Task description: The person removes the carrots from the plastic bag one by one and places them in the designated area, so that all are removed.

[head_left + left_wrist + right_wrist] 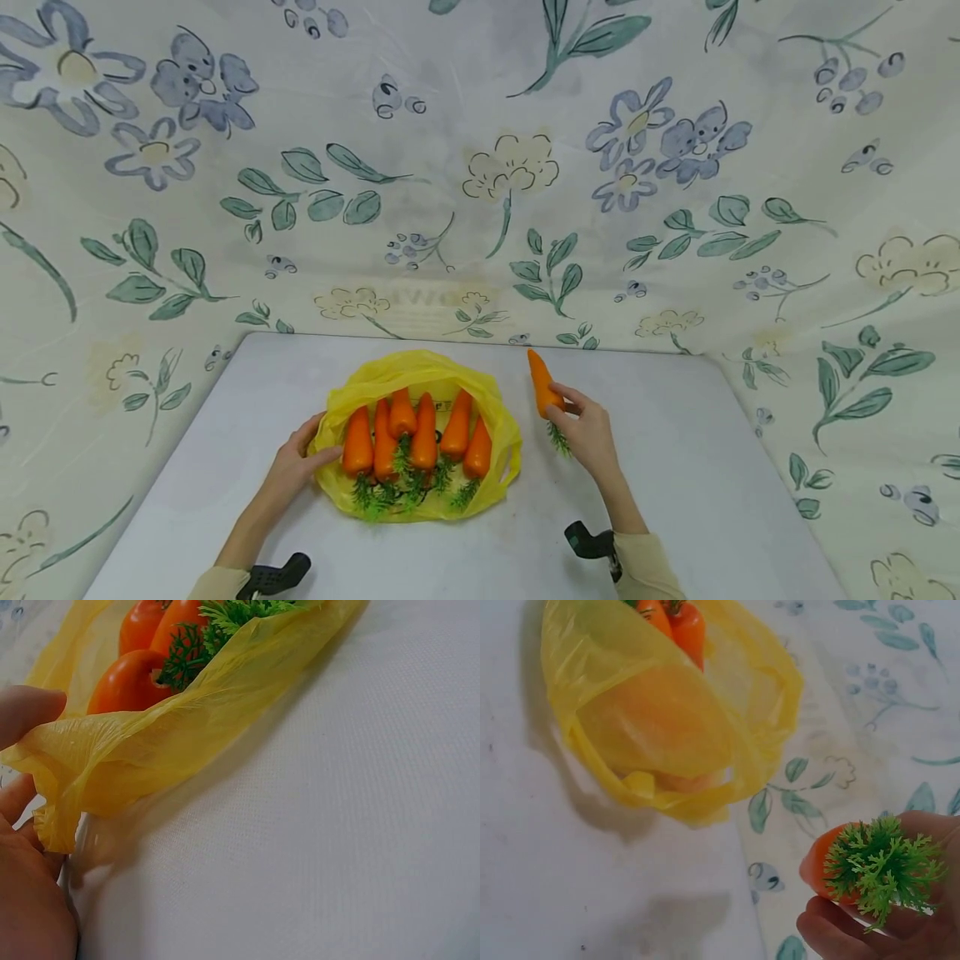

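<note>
Orange carrot in the right hand, yellow plastic bag under the left

The right hand (588,429) grips a single carrot (545,390) by its thick end, thumb and fingers about it; its tip points to the far edge of the desk (675,475), and its green tuft (885,870) hangs toward the near side. The left hand (292,458) pinches the rim of the yellow plastic bag (420,365), thumb over the inside and fingers outside. The bag lies left of the desk's middle, closer to the far edge, its mouth open; six other carrots (358,447) show in it, tufts toward the near edge.

The carrots look glossy and artificial, so likely light, firm and slightly slippery: the thick shoulder just above the tuft should give the surest hold, while the sprigs may bend or pull loose. The bag appears thin and limp, likely to crumple or slide; holding a gathered fold of rim should steady it best.
</note>
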A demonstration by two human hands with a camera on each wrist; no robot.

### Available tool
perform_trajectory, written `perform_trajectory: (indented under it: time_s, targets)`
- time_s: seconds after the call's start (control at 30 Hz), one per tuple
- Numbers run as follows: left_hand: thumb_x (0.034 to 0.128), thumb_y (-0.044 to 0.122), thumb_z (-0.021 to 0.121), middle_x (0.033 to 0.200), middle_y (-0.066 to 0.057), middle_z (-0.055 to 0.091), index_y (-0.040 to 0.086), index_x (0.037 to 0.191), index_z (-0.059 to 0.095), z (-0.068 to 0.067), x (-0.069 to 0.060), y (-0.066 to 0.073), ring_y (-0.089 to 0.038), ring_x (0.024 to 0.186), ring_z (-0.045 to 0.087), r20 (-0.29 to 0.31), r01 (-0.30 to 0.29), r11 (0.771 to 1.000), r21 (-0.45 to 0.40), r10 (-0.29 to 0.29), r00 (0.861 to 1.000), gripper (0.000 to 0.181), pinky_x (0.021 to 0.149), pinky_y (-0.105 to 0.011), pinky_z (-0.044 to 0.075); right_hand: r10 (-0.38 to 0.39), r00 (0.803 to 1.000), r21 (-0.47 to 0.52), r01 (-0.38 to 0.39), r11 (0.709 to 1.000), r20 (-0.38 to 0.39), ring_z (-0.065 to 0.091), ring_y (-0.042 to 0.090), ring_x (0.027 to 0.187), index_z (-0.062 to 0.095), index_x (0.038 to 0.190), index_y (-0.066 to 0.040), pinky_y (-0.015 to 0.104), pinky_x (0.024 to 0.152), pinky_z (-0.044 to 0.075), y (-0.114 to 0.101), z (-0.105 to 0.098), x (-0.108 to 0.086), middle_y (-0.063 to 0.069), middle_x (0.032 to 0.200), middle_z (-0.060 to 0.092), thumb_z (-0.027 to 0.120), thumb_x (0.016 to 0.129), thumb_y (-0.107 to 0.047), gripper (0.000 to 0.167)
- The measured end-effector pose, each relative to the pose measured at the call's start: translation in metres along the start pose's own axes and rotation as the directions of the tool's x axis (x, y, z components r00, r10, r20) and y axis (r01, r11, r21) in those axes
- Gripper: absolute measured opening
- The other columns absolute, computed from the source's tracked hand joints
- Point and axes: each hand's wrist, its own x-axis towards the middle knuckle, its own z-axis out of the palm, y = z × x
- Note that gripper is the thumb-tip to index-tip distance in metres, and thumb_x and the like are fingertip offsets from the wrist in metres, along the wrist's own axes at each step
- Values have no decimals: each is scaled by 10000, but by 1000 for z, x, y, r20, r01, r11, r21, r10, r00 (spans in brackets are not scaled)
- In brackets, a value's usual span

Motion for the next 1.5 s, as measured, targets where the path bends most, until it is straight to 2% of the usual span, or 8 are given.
perform_trajectory:
  time_s: [0.27, 0.67, 0.97, 1.37, 1.5]
  targets:
    - [933, 348, 650, 1597, -255, 222, 30, 1545, 250, 0, 1, -3, -458, 1467, 170, -2, -4, 1000, 4, 4, 1000, 797, 1158, -655, 157, 54, 998, -31, -55, 998, -38, 664, 345, 1061, 661, 1278, -41, 377, 813, 592, 25, 8, 2, 187, 1294, 639, 674, 897, -121, 390]
    - [936, 330, 659, 1600, -259, 206, 23, 1545, 244, 0, 0, -3, -459, 1468, 162, -3, -5, 1000, -13, 5, 1000, 798, 1161, -648, 161, 96, 995, -74, -97, 993, -15, 668, 334, 1047, 669, 1259, -50, 388, 791, 591, 47, 18, 1, 197, 1255, 656, 663, 884, -125, 382]
    - [939, 336, 648, 1592, -265, 215, 19, 1545, 244, 0, -2, -1, -463, 1462, 171, -6, -12, 1000, 4, 12, 1000, 794, 1154, -661, 160, 44, 999, -246, -45, 968, -12, 684, 311, 1005, 675, 1224, -83, 402, 745, 570, 53, 27, -2, 184, 1225, 665, 650, 899, -144, 332]
    - [944, 335, 644, 1587, -268, 224, 13, 1545, 240, 1, -3, 0, -460, 1454, 185, -7, -13, 1000, 17, 13, 1000, 792, 1156, -654, 164, 29, 1000, -265, -26, 964, 8, 668, 321, 1027, 650, 1267, -71, 436, 800, 570, 54, 27, -2, 198, 1271, 625, 650, 907, -129, 364]
    - [943, 341, 640, 1579, -263, 236, 25, 1547, 242, 1, -2, -1, -454, 1441, 205, -4, -21, 1000, 19, 21, 1000, 789, 1150, -665, 167, 30, 999, -241, -26, 970, 16, 652, 351, 1069, 651, 1265, -64, 472, 863, 559, 53, 25, -1, 203, 1303, 601, 652, 907, -132, 365]
